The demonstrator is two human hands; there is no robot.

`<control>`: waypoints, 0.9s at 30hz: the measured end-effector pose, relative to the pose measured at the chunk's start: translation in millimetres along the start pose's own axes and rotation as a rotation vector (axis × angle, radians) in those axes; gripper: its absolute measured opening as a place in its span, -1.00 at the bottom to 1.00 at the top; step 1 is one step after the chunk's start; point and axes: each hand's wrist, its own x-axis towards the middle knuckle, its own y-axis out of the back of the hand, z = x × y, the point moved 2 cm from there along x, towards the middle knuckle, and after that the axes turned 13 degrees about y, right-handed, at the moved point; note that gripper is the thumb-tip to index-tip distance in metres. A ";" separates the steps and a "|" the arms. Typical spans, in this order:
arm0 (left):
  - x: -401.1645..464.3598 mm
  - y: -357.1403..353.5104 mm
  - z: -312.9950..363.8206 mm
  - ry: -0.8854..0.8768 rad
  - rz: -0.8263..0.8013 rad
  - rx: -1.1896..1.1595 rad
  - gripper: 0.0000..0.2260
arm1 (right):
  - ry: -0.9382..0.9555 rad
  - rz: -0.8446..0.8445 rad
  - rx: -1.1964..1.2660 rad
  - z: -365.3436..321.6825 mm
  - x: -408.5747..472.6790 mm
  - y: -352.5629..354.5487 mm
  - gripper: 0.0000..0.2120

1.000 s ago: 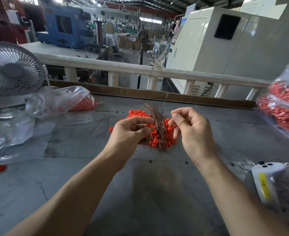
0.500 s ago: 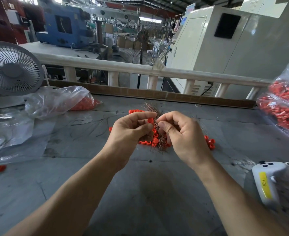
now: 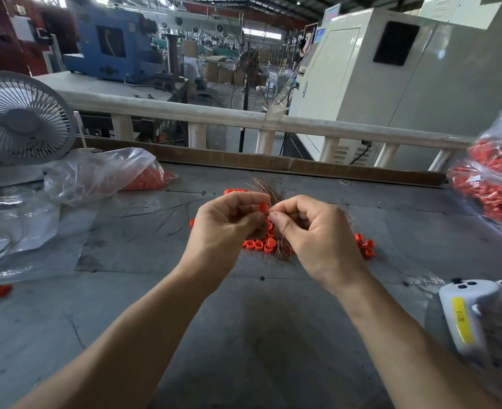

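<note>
My left hand (image 3: pixel 224 224) pinches a small orange-red plastic cap (image 3: pixel 263 208) between thumb and forefinger. My right hand (image 3: pixel 314 234) is right beside it, fingers curled, pinching something thin at the cap; I cannot make out what it is. Under both hands lies a pile of the same red caps (image 3: pixel 258 245) on the grey table (image 3: pixel 244 320), with a bundle of thin coppery wires (image 3: pixel 263 185) lying across it. More caps (image 3: pixel 365 246) show to the right of my right hand.
A clear bag with red caps (image 3: pixel 120 175) lies at the left, beside a white desk fan (image 3: pixel 19 122). A full bag of red parts (image 3: pixel 492 187) hangs at the right edge. A white controller (image 3: pixel 465 314) sits at the right front. One loose cap (image 3: pixel 1 290) lies far left.
My right hand moved left from beside the pile to meet my left hand. The left hand's thumb and forefinger now show a red cap held between them.
</note>
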 end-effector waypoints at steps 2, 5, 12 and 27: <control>0.2 -0.1 0.4 -0.020 0.015 0.015 -0.78 | -0.011 -0.002 0.002 -1.3 -0.1 -0.6 -0.95; -0.3 -0.9 0.9 -0.032 0.026 0.022 -0.80 | -0.012 0.016 0.002 -3.4 0.0 -1.9 -0.94; -2.3 -1.9 3.0 -0.044 0.028 0.055 -0.79 | -0.027 0.026 -0.002 -3.6 0.7 -0.7 -0.94; -6.2 -5.5 6.5 -0.059 0.089 0.111 -0.80 | -0.058 0.055 -0.006 -7.4 0.3 -1.3 -0.94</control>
